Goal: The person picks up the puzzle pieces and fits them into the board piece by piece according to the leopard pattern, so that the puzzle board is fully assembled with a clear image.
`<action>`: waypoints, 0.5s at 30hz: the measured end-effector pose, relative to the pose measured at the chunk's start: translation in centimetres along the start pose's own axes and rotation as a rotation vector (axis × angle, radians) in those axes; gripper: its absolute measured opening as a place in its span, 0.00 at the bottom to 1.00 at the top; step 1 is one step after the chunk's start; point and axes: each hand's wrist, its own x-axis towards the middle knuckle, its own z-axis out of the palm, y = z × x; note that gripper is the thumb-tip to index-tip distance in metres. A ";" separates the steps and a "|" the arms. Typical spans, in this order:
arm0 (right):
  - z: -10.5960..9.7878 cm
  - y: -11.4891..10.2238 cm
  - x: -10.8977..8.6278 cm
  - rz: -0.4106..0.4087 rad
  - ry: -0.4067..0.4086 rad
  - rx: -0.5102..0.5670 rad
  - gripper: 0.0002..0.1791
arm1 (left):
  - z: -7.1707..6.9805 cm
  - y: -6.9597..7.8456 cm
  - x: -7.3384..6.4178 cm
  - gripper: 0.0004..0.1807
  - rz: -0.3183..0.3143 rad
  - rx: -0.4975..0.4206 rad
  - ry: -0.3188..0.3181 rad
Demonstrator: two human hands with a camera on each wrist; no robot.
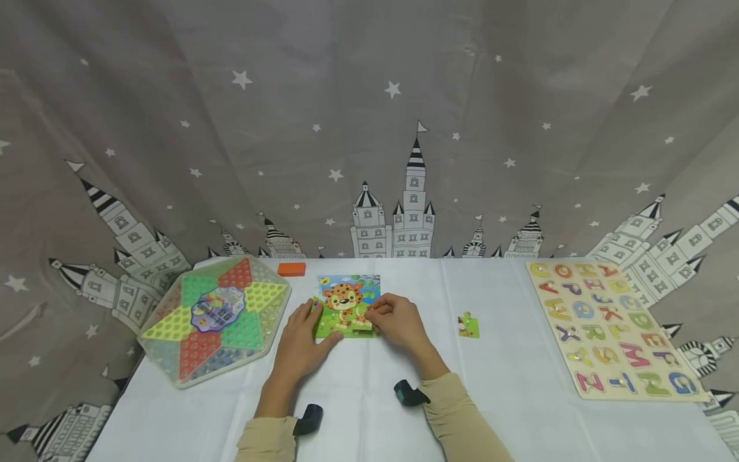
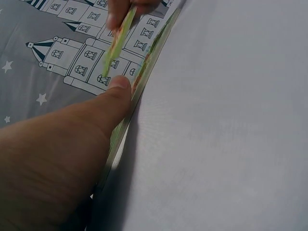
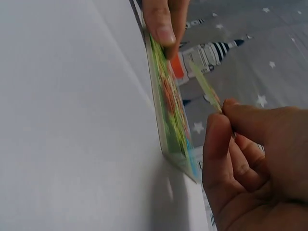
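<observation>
A jigsaw puzzle [image 1: 346,292] with a spotted cub on grass lies on the white table. My right hand [image 1: 398,321] pinches a thin puzzle piece [image 3: 206,84] between thumb and forefinger, raised over the puzzle's right part. In the left wrist view the same piece [image 2: 117,48] is seen almost edge-on. My left hand [image 1: 300,337] rests at the puzzle's left side, fingers extended along it and thumb [image 2: 118,86] at the near edge. Another loose puzzle piece [image 1: 469,325] lies to the right of my right hand.
A hexagonal star-patterned board game [image 1: 216,314] lies at the left. An orange block [image 1: 291,269] sits behind the puzzle, near the table's back edge. At the right lies a wooden alphabet board [image 1: 618,330]. A grey castle-print curtain [image 1: 392,147] hangs behind the table.
</observation>
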 end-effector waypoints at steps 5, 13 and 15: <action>2.1 -1.1 0.4 0.001 0.020 -0.022 0.10 | 0.0 -0.1 0.0 0.47 0.005 0.009 -0.011; 4.0 -1.9 1.1 0.022 0.065 -0.089 0.06 | 0.2 -0.2 0.1 0.48 0.010 0.032 -0.016; 4.2 -2.1 1.2 0.033 0.074 -0.099 0.06 | 0.2 -0.2 0.2 0.48 0.010 0.034 -0.015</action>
